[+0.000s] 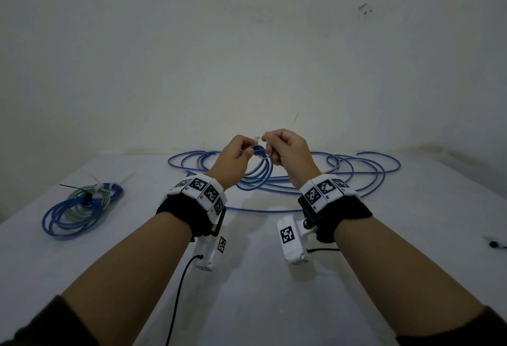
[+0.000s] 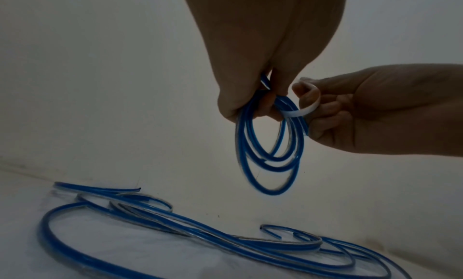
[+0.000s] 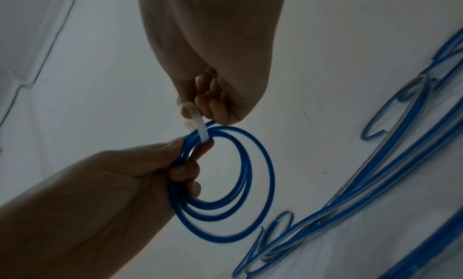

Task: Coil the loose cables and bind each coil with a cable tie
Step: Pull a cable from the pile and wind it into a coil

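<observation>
The left hand (image 1: pixel 233 153) is gripping a small blue cable coil (image 3: pixel 225 184) held above the desk (image 1: pixel 247 277), fingers curled through its loops. The right hand (image 1: pixel 285 148) is pinching a white cable tie (image 3: pixel 200 125) looped round the coil's top; its head seems hidden. Loose blue cables (image 1: pixel 343 175) are sprawling toward the far edge, and bound coils (image 1: pixel 79 208) are lying near the left edge.

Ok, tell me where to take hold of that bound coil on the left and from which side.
Grip the bound coil at its far side, where the ties cinch the loops into one bundle. Come from above, since it lies flat on the table; fingers pinch across the bundle.
</observation>
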`<state>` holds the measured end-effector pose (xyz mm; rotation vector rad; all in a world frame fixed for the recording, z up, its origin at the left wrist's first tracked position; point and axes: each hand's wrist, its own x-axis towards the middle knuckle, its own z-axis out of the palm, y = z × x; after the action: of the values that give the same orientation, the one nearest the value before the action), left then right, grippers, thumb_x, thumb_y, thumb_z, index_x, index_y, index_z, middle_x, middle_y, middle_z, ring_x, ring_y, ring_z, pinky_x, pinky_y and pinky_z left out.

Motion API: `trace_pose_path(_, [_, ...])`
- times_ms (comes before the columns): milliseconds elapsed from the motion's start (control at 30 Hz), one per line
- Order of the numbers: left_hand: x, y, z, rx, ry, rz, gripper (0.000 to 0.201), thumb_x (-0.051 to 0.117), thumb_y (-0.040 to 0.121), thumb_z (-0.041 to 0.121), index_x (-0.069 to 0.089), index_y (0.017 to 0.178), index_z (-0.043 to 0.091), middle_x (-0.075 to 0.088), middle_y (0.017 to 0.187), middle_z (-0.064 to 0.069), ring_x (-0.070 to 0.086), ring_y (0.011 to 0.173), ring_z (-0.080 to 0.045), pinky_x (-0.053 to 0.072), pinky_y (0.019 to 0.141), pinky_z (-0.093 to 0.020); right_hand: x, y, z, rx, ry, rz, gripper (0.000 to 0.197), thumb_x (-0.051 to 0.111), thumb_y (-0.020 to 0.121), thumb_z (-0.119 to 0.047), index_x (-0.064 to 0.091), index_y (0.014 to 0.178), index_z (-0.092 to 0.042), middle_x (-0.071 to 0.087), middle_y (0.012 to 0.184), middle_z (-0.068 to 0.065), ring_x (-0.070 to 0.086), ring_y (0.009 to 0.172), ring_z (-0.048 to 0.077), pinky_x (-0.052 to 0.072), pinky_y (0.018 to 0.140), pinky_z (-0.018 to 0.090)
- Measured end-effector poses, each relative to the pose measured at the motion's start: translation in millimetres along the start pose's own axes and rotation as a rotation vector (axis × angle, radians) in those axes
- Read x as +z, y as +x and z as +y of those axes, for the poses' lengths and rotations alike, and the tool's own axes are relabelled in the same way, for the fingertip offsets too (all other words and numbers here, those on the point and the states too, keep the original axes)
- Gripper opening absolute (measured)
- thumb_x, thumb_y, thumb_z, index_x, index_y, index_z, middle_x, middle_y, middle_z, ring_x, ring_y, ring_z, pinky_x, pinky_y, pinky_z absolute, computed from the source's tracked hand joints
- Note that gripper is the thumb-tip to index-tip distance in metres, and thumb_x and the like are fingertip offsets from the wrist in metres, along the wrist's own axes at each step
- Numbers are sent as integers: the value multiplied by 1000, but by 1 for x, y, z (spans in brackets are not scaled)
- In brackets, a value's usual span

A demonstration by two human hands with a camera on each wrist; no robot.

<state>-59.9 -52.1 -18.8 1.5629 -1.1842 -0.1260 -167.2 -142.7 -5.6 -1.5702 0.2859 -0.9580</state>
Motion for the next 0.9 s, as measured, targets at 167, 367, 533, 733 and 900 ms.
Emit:
trace_pose_path(167, [-3, 3, -6, 31, -28, 62, 21, 40, 96, 1, 50, 114, -2, 55, 110, -4, 51, 99, -13, 42, 80, -12, -2, 2, 1, 73, -17, -20, 15, 57, 91, -13, 62, 78, -8, 54, 61, 3, 42, 47, 10, 38, 49, 21])
trace_pose_path(367, [-3, 3, -8, 43, -12, 66, 21, 41, 95, 2, 51, 113, -2, 55, 106, -6, 51, 97, -14, 40, 81, -16, 0, -2, 5, 66, -41, -38, 21, 57, 91, -14, 61, 72, -9, 51, 55, 1, 40, 45, 10, 36, 46, 19])
trace_pose_path(533, [-2, 3, -9, 35, -9, 65, 21, 41, 96, 2, 50, 113, -3, 56, 108, -8, 51, 97, -16, 41, 83, -23, 0, -2, 6, 90, -60, -24, 33, 56, 87, -6, 57, 56, -14, 50, 58, 6, 38, 47, 12, 33, 48, 22])
trace_pose_path(733, [-2, 3, -9, 44, 12, 50, 20, 41, 95, 2, 50, 113, -3, 54, 101, -6, 49, 89, -14, 39, 74, -14, 0, -4, 6, 101, -58, -27, 36, 55, 86, -4, 58, 52, -16, 50, 57, 6, 38, 47, 13, 33, 47, 22])
trace_pose_path(900, [-2, 0, -11, 86, 77, 34, 16, 40, 95, 3, 50, 108, -1, 52, 90, 0, 47, 77, -9, 38, 70, -13, 1, -5, 4, 144, -58, -25, 38, 52, 86, -2, 57, 50, -14, 47, 57, 9, 36, 46, 13, 31, 46, 21])
